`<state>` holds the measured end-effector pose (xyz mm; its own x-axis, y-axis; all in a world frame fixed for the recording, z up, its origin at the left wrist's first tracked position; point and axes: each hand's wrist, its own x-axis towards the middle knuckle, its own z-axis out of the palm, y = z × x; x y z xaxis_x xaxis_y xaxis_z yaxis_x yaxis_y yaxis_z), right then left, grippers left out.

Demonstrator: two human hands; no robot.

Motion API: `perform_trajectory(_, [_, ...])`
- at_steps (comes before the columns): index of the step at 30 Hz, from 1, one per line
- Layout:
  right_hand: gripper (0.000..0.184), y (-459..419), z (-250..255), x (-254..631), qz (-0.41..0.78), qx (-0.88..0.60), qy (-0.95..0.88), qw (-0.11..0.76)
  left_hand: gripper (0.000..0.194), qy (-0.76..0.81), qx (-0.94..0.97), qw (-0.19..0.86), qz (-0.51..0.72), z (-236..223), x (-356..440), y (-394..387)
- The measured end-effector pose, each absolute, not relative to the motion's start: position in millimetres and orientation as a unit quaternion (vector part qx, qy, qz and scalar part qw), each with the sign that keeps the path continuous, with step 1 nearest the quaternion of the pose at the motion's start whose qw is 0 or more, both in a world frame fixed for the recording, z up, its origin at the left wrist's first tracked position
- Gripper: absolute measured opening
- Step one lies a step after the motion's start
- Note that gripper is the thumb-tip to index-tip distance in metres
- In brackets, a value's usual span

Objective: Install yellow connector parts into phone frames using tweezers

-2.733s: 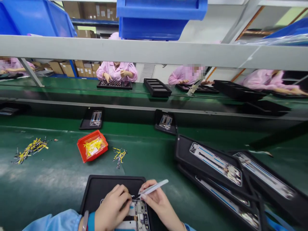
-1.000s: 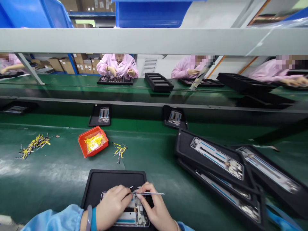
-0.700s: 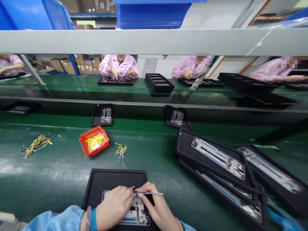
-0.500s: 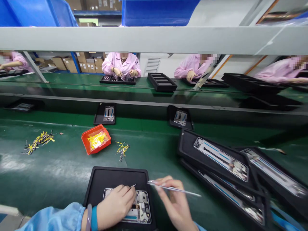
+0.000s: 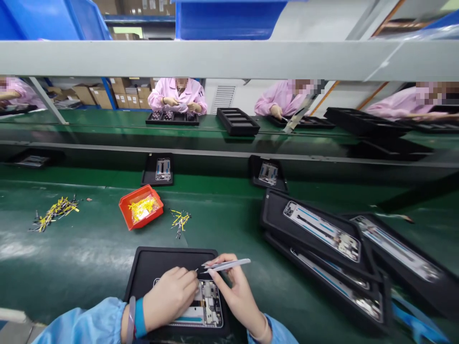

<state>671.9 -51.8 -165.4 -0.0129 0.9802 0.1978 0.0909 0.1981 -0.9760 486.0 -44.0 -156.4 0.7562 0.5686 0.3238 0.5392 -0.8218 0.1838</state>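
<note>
A pair of tweezers (image 5: 229, 264) is pinched in my right hand (image 5: 234, 291), its points facing left, close to my left fingertips. My left hand (image 5: 174, 292) rests across an open phone frame (image 5: 213, 306) with circuit boards and a blue strip, covering its left part. The left fingers are closed, and a tiny thin piece shows at their tips, too small to name. Beneath the phone frame lies a black tray (image 5: 161, 258) on the green workbench.
A red bin (image 5: 141, 210) holds yellow pieces. Small yellow-black strips (image 5: 57, 212) lie left, and a smaller pile (image 5: 180, 220) right of the bin. Stacked black trays (image 5: 272, 215) with phone frames stand at right. Beyond a rail (image 5: 215, 155), co-workers (image 5: 178, 98) in pink sit working.
My right hand has moved left, bringing the tweezers from the tray's right side to my left fingertips. My left hand stays on the phone frame. The view has shifted slightly.
</note>
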Motion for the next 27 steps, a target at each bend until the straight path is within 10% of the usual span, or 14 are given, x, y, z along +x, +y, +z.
perform_trajectory(7, [0.028,-52,-175,666,0.464,-0.446,-0.561,0.52,0.016,0.393,0.839,0.284,0.248,-156,477,-42])
perform_trajectory(27, [0.005,-57,-178,667,0.385,-0.45,-0.652,0.473,0.015,0.465,0.775,0.347,0.25,-158,480,-42])
